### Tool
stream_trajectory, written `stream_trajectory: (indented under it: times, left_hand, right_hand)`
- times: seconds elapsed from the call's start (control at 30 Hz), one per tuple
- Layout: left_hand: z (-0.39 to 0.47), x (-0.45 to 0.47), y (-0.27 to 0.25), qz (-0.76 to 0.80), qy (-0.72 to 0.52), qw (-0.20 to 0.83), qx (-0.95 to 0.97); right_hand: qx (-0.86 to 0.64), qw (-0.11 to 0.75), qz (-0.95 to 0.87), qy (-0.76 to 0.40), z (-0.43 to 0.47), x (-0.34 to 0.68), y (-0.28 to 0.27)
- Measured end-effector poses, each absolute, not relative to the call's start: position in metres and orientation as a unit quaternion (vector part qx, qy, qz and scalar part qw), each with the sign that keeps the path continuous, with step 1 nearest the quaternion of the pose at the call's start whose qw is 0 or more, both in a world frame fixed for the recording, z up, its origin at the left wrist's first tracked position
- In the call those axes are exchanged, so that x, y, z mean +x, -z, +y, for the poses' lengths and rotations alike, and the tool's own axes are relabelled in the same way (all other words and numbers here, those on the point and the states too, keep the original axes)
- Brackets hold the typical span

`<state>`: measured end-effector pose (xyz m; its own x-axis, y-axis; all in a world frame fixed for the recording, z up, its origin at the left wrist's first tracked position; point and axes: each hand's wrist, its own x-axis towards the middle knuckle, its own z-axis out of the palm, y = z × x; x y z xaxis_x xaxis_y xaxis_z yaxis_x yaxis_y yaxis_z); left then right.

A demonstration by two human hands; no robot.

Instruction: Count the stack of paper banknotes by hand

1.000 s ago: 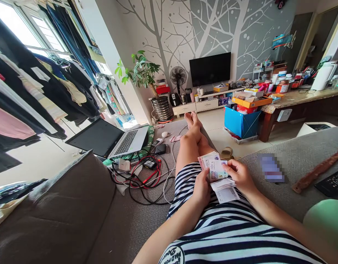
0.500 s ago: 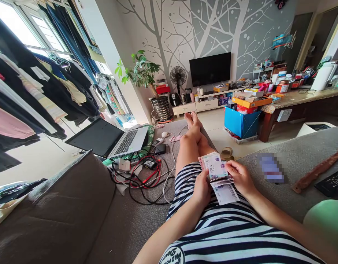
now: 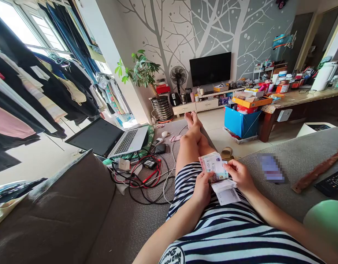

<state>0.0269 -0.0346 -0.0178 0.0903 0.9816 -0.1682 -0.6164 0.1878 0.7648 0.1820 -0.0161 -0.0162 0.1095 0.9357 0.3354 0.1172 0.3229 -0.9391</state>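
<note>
I sit on the sofa (image 3: 136, 220) with my legs stretched out, and over my lap my left hand (image 3: 203, 187) is closed around a stack of banknotes (image 3: 212, 164), gripping it from below. My right hand (image 3: 239, 175) pinches the front note, a purple five, peeling it toward a small pile of counted notes (image 3: 226, 190) resting on my striped dress (image 3: 226, 234). I judge the counting partly done: a few notes lie set aside, while a thicker share is held unsorted. A laptop (image 3: 114, 137) sits near the sofa's far left edge.
</note>
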Motion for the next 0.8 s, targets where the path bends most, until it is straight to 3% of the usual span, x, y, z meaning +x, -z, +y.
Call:
stream_trajectory:
  times: [0.8]
  left_hand:
    - [-0.034,0.028,0.016,0.362,-0.576,0.677,0.279]
  right_hand:
    - [-0.421,0.581,-0.575,-0.393,-0.029,0.177,0.0]
